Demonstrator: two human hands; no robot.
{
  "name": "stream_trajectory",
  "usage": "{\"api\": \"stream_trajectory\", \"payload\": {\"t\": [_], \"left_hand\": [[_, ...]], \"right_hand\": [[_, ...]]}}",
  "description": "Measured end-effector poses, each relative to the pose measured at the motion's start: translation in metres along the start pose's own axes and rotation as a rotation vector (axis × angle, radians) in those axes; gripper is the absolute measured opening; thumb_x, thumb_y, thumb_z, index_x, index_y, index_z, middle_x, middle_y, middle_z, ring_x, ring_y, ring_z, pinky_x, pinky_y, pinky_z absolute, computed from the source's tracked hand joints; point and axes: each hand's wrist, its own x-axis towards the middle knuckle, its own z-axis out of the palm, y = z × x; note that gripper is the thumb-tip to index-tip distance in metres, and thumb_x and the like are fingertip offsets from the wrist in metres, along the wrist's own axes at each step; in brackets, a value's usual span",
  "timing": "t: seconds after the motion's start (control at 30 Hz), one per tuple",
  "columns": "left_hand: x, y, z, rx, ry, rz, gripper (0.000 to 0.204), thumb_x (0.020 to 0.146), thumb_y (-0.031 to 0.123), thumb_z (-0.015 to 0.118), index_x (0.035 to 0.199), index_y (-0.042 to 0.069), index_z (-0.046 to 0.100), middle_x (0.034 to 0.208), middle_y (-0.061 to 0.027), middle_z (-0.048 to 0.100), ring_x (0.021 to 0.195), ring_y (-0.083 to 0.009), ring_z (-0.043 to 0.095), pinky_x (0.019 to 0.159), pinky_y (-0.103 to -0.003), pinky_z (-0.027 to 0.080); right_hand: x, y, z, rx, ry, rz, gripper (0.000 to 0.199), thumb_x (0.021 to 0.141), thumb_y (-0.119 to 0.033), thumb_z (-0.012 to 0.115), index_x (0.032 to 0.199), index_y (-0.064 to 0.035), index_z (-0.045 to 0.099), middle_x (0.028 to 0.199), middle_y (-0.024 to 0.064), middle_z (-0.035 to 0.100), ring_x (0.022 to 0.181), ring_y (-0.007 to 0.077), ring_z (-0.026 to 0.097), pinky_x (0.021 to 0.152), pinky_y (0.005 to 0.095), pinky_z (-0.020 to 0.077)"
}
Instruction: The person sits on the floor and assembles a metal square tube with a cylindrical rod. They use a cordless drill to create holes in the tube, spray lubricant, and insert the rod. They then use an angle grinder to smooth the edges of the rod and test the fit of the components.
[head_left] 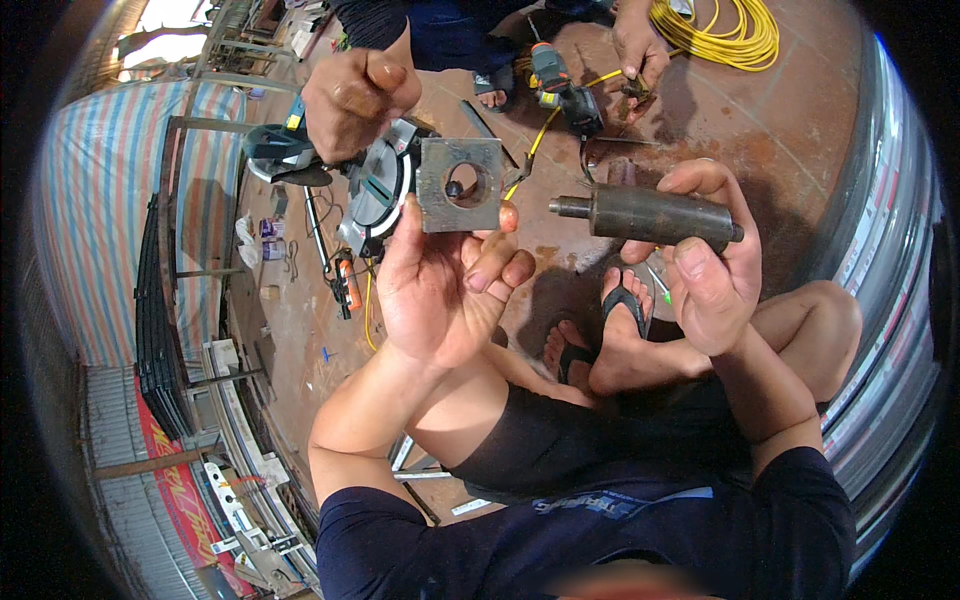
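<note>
My left hand point(440, 285) grips a square metal plate point(478, 215) by its lower edge, thumb on one side and fingers on the other. A round hole goes through the plate's middle, and a dark bit shows inside it. In my right hand point(715, 270) lies a dark metal cylinder point(650, 215), held nearly level. Its thinner stepped end points left toward the plate, and a short stub sticks out at the right. The plate and the cylinder are apart, both raised above the floor.
Across from me is another person, with a closed hand point(360, 100) near the plate and another hand point(640, 50) farther right. A miter saw point(375, 190) stands behind my left hand. Beyond lie a power drill point(565, 90) and a coiled yellow hose point(735, 35). Wrapped stacked lengths point(880, 280) line the right.
</note>
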Motion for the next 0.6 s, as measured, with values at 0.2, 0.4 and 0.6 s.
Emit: {"api": "stream_trajectory", "payload": {"t": [0.2,0.4,0.6], "left_hand": [[0.001,-0.015,-0.010,0.090,0.015,-0.081,0.065,0.120,0.059,0.042,0.153,0.006,0.061,0.125,-0.0208,0.077,0.066,-0.0118,0.046,0.080,-0.035,0.047],[0.000,-0.026,-0.010,0.380,-0.025,-0.122,0.065,0.118,0.059,0.047,0.154,0.007,0.059,0.132,-0.0173,0.071,0.078,-0.0151,0.054,0.086,-0.039,0.047],[0.004,-0.027,-0.011,0.577,-0.044,-0.024,0.069,0.112,0.052,0.065,0.156,-0.001,0.058,0.140,-0.0210,0.072,0.098,-0.0243,0.063,0.092,-0.041,0.049]], "right_hand": [[-0.001,-0.005,0.003,0.020,-0.057,0.071,0.036,0.110,-0.015,0.070,0.136,0.0035,0.054,0.115,0.0142,0.079,0.102,0.0175,0.077,0.095,0.0358,0.0622],[0.000,-0.002,0.002,-0.069,-0.042,0.134,0.036,0.111,-0.020,0.073,0.135,0.0014,0.057,0.116,0.0118,0.079,0.103,0.0147,0.074,0.095,0.0335,0.0603],[0.012,0.003,-0.018,-0.273,-0.143,0.076,0.042,0.109,-0.022,0.076,0.138,0.0030,0.059,0.117,0.0120,0.078,0.107,0.0160,0.076,0.096,0.0327,0.0605]]}}
